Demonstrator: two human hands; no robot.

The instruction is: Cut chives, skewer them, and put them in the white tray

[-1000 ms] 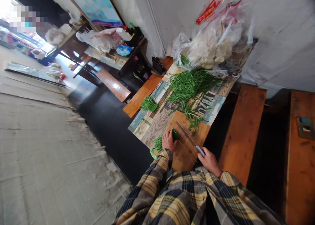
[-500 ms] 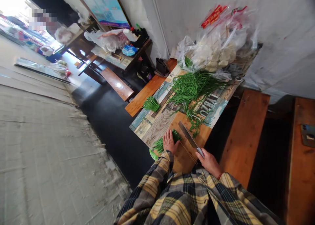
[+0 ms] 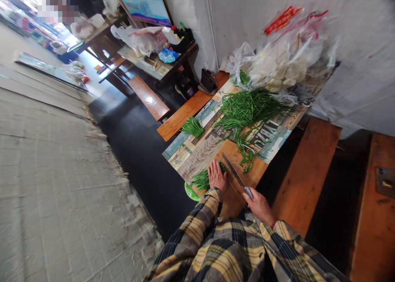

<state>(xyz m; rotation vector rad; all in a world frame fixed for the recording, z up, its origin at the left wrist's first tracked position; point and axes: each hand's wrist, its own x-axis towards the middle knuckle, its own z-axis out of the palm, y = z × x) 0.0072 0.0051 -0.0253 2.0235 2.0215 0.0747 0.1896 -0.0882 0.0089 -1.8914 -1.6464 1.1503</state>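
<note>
My left hand (image 3: 217, 176) lies flat over a bundle of green chives (image 3: 200, 180), fingers stretched out, on the wooden cutting board (image 3: 256, 170). Wrapped round the handle of a kitchen knife (image 3: 233, 170) is my right hand (image 3: 261, 207). The long blade points away from me, just right of my left hand and apart from it. Thin pale strands lie between the two hands. Loose chives (image 3: 253, 109) are heaped beyond the board, with some trailing onto its far edge. A smaller neat bunch of chives (image 3: 192, 127) lies at the table's left side.
Plastic bags (image 3: 277, 70) with pale contents stand at the table's far end against the wall. Something green and round (image 3: 191, 191) shows below the board's left corner. Wooden benches (image 3: 308, 167) flank the table; a phone (image 3: 385, 181) lies on one at right. A person stands far left.
My head view has shifted slightly. The left hand's fingers look straighter over the bundle. The knife stays in my right hand, its blade now a little closer to my left hand.
</note>
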